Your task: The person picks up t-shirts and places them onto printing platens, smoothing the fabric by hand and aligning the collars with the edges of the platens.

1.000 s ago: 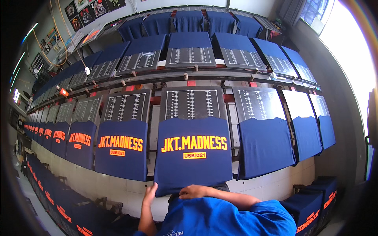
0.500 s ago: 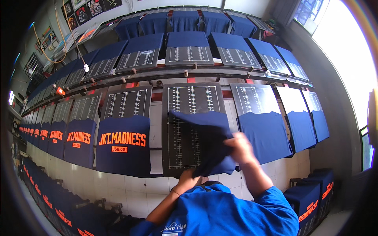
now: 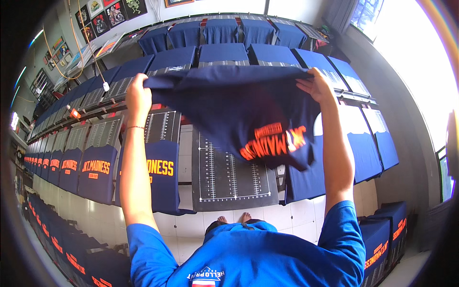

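A navy T-shirt (image 3: 220,98) is stretched wide between my hands, held up in the air by one edge. My left hand (image 3: 139,95) grips its left corner with fingers closed. Its right corner is pinched by my right hand (image 3: 316,87), with some fingers partly spread. The cloth sags between them, and an orange print shows upside down on its lower right part. Below the shirt lies a dark printing board (image 3: 234,186) with white ruler marks; its far part is hidden by the cloth.
Left of the board, a navy shirt with orange print (image 3: 162,177) lies over another board. Plain navy shirts (image 3: 301,182) cover boards to the right. A rail (image 3: 107,109) with more shirt-covered boards runs beyond. Printed shirts (image 3: 382,239) hang behind me, and a cable (image 3: 98,62) dangles at left.
The bunched shirt has come up off the board and is now spread out between both hands. My left hand has moved up and forward, and my right hand has risen too.
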The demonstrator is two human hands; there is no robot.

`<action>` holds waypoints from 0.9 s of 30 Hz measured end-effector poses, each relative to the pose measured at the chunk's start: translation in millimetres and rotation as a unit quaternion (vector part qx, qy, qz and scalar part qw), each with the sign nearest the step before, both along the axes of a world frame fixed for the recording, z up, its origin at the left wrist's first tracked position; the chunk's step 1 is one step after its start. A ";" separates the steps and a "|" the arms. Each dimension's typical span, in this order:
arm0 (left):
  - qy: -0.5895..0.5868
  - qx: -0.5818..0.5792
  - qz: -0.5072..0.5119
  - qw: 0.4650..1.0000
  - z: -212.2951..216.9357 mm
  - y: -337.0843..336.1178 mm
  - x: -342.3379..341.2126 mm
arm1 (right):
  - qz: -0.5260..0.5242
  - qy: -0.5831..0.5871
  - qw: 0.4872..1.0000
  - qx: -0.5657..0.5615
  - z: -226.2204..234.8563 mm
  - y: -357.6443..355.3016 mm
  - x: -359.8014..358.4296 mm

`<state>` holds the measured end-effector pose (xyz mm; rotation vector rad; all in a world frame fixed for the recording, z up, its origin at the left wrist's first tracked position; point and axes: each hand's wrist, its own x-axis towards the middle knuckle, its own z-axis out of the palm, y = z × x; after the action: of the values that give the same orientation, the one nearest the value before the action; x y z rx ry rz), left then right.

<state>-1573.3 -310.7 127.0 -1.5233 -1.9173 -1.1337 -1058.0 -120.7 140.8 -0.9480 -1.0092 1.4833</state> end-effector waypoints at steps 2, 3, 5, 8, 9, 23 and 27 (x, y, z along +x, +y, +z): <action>-0.041 0.123 -0.071 0.989 30.7 -16.8 10.5 | -0.002 0.079 0.996 0.042 5.7 6.6 13.6; -0.086 0.176 -0.121 0.973 37.4 -36.3 20.8 | 0.036 0.089 0.991 0.089 5.1 -4.1 22.1; -0.156 0.196 -0.150 0.957 39.6 -93.1 48.7 | 0.048 0.068 0.993 0.085 7.2 -38.1 42.7; -0.130 0.098 -0.159 0.974 22.9 -184.5 81.2 | 0.040 0.018 0.998 0.036 -11.9 -101.0 33.9; -0.134 0.063 -0.164 0.975 12.3 -204.6 88.8 | 0.030 -0.005 0.999 0.014 -37.6 -102.3 38.2; -0.227 -0.652 -0.092 0.718 -227.0 -329.9 107.6 | 0.085 -0.051 0.941 -0.323 -316.7 -207.4 42.7; -0.345 -0.554 -0.212 0.727 -280.7 -303.7 113.7 | 0.060 -0.163 0.928 -0.330 -354.5 -241.1 62.6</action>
<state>-1459.5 -614.4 -153.7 -2.4662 -3.2282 -0.7057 -995.4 -361.8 -213.7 -1.6809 -0.8079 1.8558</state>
